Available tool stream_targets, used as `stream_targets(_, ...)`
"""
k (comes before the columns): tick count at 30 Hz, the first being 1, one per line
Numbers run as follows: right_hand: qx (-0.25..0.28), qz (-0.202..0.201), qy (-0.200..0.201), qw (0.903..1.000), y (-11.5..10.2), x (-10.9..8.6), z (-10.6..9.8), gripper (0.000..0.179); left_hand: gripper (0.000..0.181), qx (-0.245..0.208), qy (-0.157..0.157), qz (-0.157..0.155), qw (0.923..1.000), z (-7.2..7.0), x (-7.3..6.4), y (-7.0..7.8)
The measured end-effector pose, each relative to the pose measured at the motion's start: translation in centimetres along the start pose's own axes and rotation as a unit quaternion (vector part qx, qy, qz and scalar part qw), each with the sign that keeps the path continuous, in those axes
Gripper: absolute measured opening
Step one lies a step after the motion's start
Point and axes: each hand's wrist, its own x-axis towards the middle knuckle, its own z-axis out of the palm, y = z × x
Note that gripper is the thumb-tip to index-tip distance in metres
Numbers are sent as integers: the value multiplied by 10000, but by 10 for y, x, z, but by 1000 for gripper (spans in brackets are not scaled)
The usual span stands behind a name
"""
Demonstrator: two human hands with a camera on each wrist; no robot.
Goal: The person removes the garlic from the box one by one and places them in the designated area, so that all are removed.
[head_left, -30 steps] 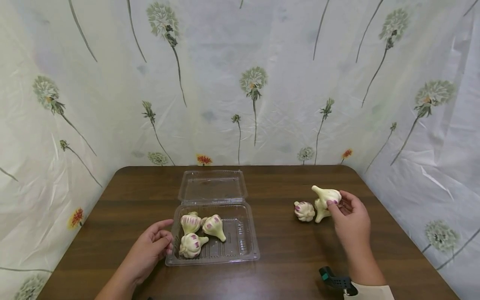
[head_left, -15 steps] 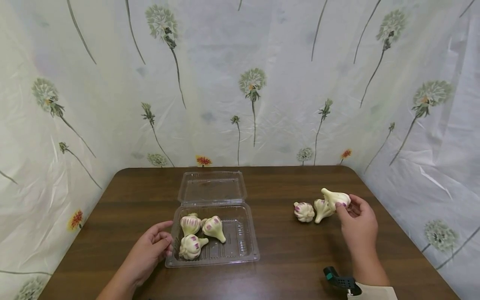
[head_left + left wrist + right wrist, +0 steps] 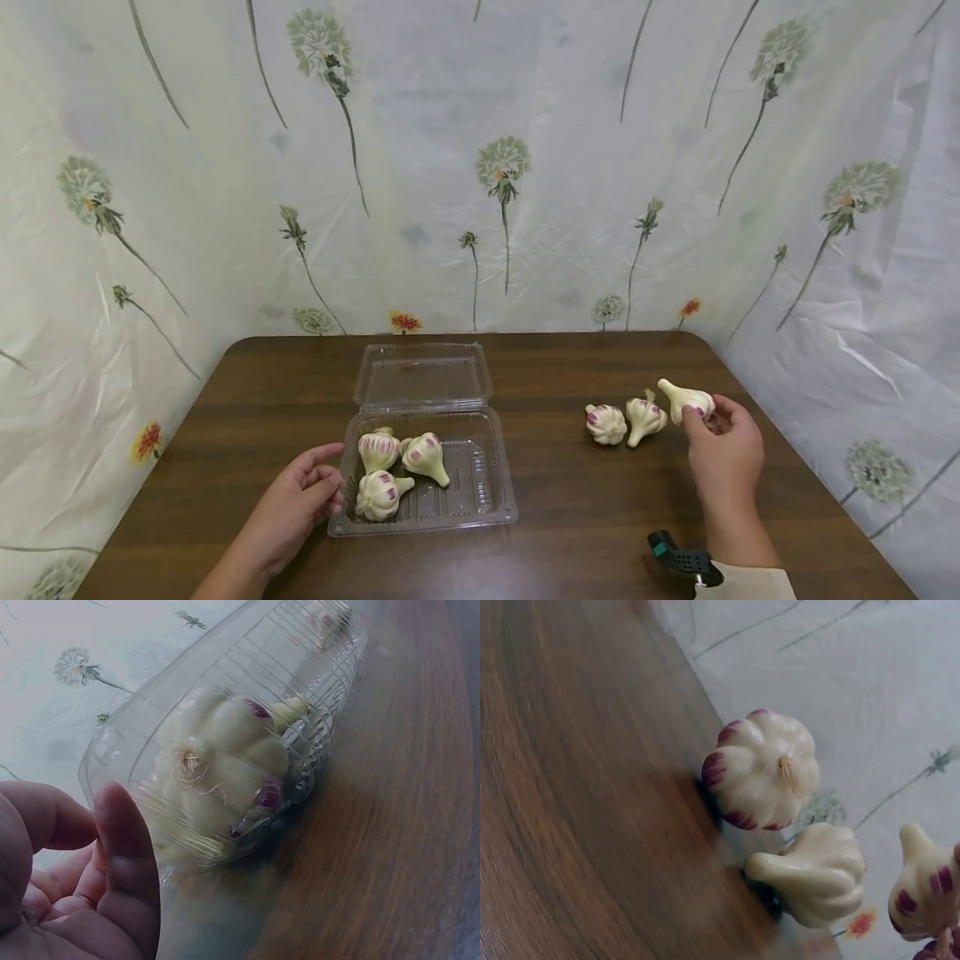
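Observation:
My right hand [image 3: 726,450] pinches a garlic bulb [image 3: 692,403] between thumb and fingers, its pale stem pointing to the back left. Just left of it, two more purple-streaked garlic bulbs lie on the table, the nearer one [image 3: 645,419] stem forward and the other [image 3: 606,424] beside it. The held bulb [image 3: 924,891] shows at the right edge of the right wrist view. My left hand [image 3: 298,498] pinches the left rim of a clear plastic clamshell container [image 3: 480,517]. Inside sit three garlic bulbs, one [image 3: 217,757] seen through its wall in the left wrist view.
The container's lid [image 3: 423,375] lies folded back toward the rear of the brown wooden table [image 3: 555,533]. A dandelion-patterned cloth [image 3: 420,167] hangs behind and at both sides. A dark strap [image 3: 678,558] is on my right wrist.
My right hand has moved to the right with its garlic bulb, from over the middle bulb to beside it, uncovering that bulb. My left hand and the container have stayed put.

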Motion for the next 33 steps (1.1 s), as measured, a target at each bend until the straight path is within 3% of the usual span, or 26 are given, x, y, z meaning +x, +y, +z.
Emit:
stream_targets(9, -269, -11, 116, 9996, 11, 11, -4, 62, 50, 14, -44, 51, 10000, 0, 0, 0)
stream_targets(33, -260, 600, -490, 9967, 27, 27, 0, 71, 50, 13, -9, 35, 10000, 0, -1, 0)
